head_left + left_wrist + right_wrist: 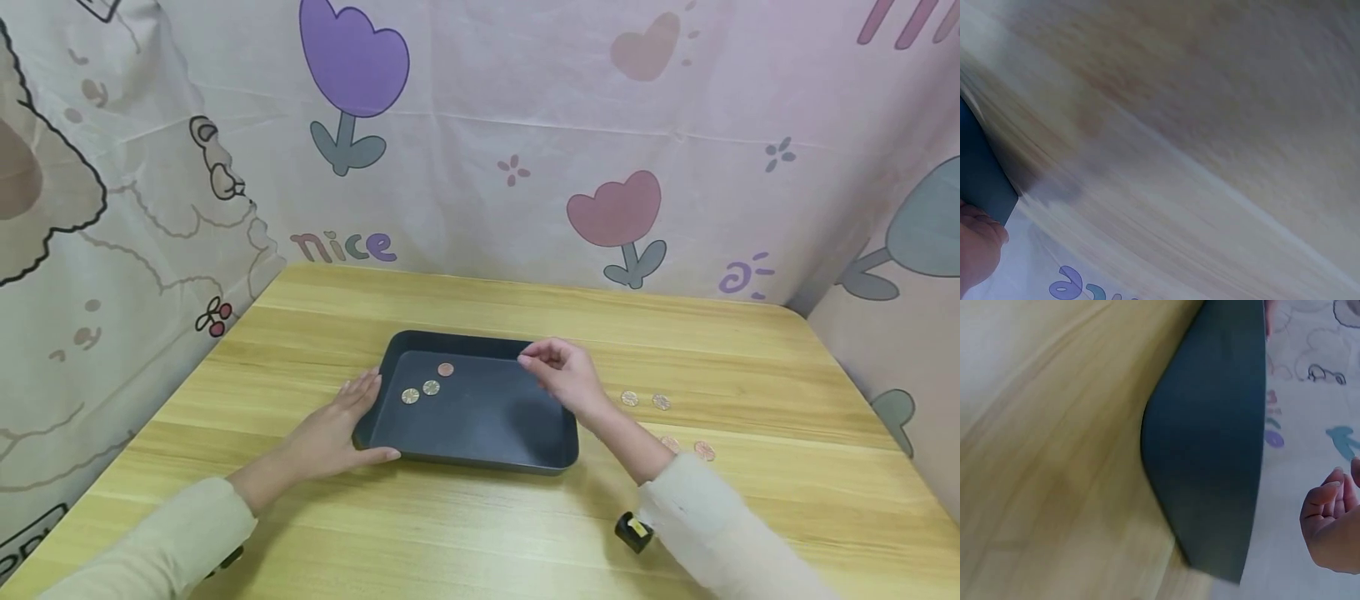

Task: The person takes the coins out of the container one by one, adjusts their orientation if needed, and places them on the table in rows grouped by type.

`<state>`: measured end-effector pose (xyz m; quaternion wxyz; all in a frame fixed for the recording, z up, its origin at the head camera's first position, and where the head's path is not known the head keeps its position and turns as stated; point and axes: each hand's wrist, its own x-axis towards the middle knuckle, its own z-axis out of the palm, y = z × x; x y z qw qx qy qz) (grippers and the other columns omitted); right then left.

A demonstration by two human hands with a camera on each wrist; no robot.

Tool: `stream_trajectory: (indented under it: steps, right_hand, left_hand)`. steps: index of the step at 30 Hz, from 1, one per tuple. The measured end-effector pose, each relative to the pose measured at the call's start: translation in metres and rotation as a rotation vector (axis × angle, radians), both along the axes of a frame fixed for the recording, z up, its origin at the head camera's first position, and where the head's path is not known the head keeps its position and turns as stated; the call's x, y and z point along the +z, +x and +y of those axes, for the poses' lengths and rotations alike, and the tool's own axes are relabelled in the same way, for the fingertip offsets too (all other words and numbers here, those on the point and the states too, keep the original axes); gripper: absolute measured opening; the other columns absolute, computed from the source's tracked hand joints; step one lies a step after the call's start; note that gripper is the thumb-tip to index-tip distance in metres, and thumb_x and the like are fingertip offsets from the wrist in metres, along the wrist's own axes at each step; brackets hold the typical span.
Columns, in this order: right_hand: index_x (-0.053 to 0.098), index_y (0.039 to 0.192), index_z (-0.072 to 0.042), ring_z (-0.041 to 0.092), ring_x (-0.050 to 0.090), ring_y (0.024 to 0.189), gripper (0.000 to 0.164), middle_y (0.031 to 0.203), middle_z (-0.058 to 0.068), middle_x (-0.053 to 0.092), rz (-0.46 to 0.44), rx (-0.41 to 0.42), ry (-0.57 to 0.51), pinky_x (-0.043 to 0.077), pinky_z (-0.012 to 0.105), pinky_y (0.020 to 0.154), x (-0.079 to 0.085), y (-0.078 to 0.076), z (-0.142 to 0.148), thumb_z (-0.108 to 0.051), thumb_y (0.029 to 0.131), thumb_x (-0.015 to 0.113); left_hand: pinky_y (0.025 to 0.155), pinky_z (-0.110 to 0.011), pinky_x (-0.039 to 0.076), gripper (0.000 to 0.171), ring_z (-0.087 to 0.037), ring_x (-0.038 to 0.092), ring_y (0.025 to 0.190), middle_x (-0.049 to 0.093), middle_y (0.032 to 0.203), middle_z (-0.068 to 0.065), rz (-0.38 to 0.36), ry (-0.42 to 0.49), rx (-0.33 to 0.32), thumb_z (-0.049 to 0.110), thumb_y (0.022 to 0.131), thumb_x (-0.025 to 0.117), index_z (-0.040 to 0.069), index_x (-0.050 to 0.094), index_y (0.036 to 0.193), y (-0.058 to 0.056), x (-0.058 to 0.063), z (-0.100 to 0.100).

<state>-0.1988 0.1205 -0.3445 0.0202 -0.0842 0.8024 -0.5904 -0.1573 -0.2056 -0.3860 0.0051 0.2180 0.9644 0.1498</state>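
A dark rectangular tray (480, 425) sits on the wooden table, with several fingers of my left hand (333, 429) against its left side. That hand's thumb lies by the front left corner, fingers fairly straight. Inside the tray, toward its left, are a reddish coin (446, 369) and two yellowish coins (410, 397). My right hand (562, 375) hovers over the tray's far right corner, fingers curled and thumb close to the index fingertip. Whether anything is between those fingertips is hidden. In the right wrist view the curled right hand (1335, 525) is above the tray wall (1210, 444).
Right of the tray, on the table, are two pale coins (645, 400) and, nearer, two reddish coins (703, 451), one partly behind the right forearm. A small black object (633, 532) with a yellow label is by the right sleeve. Printed cloth (480, 208) hangs behind the table.
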Motion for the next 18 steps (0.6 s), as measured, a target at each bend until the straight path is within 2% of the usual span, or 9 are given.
stream_trajectory:
  steps: [5, 9, 15, 18]
  right_hand:
    - [0.064, 0.098, 0.001, 0.01, 0.047, 0.056, 0.016, 0.073, 0.001, 0.057, 0.005, 0.031, -0.001, 0.042, 0.018, 0.049, -0.006, -0.002, -0.025, -0.012, 0.087, 0.063]
    - [0.063, 0.098, 0.003, 0.01, 0.045, 0.054, 0.017, 0.073, 0.005, 0.058, 0.011, 0.082, -0.043, 0.04, 0.018, 0.047, -0.013, -0.003, -0.043, -0.01, 0.087, 0.063]
    - [0.062, 0.103, 0.006, 0.009, 0.046, 0.057, 0.021, 0.073, 0.0, 0.056, 0.021, 0.141, -0.092, 0.04, 0.017, 0.049, -0.021, -0.006, -0.067, -0.008, 0.086, 0.063]
    - [0.062, 0.104, 0.007, 0.008, 0.047, 0.058, 0.023, 0.074, 0.001, 0.057, 0.03, 0.157, -0.097, 0.042, 0.017, 0.051, -0.023, -0.009, -0.078, -0.008, 0.086, 0.063]
  left_hand:
    - [0.115, -0.05, 0.023, 0.108, -0.036, 0.02, 0.141, 0.02, 0.153, -0.019, 0.006, -0.002, -0.002, 0.065, 0.071, 0.065, -0.007, 0.027, 0.142, -0.001, 0.0, 0.0]
    - [0.115, -0.05, 0.023, 0.108, -0.036, 0.02, 0.141, 0.02, 0.153, -0.019, 0.012, -0.008, -0.002, 0.065, 0.071, 0.064, -0.007, 0.027, 0.142, -0.001, -0.001, -0.001]
    - [0.115, -0.05, 0.023, 0.108, -0.036, 0.02, 0.141, 0.02, 0.153, -0.019, 0.004, -0.011, 0.004, 0.066, 0.071, 0.064, -0.006, 0.026, 0.143, -0.001, -0.002, -0.001]
    - [0.115, -0.051, 0.023, 0.109, -0.037, 0.02, 0.141, 0.019, 0.153, -0.019, -0.005, -0.008, 0.007, 0.067, 0.071, 0.063, -0.005, 0.025, 0.144, 0.0, -0.002, -0.001]
